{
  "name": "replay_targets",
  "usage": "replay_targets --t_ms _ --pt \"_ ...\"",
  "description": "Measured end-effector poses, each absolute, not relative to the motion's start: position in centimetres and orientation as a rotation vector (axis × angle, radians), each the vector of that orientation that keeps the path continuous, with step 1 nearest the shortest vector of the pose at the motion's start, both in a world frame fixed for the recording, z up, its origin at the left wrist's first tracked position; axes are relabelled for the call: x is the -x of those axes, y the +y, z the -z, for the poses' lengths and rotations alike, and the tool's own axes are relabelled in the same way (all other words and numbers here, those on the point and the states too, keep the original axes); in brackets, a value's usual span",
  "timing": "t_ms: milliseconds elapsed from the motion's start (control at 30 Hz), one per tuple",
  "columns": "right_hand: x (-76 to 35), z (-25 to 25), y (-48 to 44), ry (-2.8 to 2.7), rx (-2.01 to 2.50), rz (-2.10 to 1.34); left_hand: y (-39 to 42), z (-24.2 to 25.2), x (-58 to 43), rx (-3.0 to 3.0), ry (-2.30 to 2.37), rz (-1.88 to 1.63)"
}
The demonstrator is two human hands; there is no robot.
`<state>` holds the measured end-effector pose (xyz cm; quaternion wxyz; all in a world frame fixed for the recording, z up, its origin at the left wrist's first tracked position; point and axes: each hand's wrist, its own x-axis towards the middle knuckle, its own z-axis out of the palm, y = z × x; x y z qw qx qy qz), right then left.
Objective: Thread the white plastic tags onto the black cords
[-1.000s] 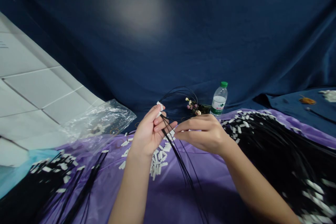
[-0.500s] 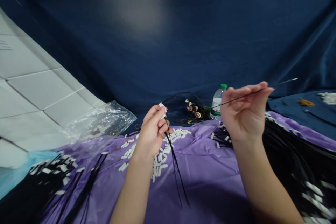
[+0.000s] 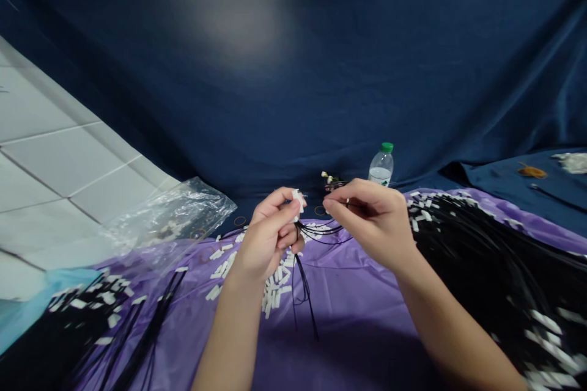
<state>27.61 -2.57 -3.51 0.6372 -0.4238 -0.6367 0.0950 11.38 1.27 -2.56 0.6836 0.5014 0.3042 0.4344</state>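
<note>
My left hand (image 3: 270, 232) is closed, pinching small white tags (image 3: 298, 203) between thumb and forefinger. Thin black cords (image 3: 307, 293) hang down below its fingers. More strands curve from it across to my right hand (image 3: 376, 220). That hand is closed too, thumb and forefinger pressed together just right of the tags; it seems to grip a black cord, mostly hidden behind the fingers. Under my left hand, many loose white tags (image 3: 273, 293) lie scattered over the purple cloth (image 3: 358, 305).
To the right spreads a large heap of black cords (image 3: 481, 256) with white tags. A smaller tagged bundle (image 3: 59, 330) lies at left, near a clear plastic bag (image 3: 174, 208). Behind my right hand stand a green-capped bottle (image 3: 381, 165) and small flowers (image 3: 328, 178). A blue curtain (image 3: 298, 73) hangs behind.
My right hand has come left and turned from raised, fingers extended along a black cord, to a pinch close to my left hand. My left hand has shifted slightly right, still holding the tags.
</note>
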Motion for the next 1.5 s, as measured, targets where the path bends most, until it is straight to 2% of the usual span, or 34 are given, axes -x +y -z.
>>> replay_targets --t_ms 833,1500 --pt "-27.4 3.3 -2.7 -1.57 0.932 0.07 1.0 2.7 -11.4 -1.245 0.67 -0.938" --pt "-26.9 4.4 -2.1 -1.663 0.984 0.145 1.4 3.0 -11.5 -1.228 0.635 -0.871"
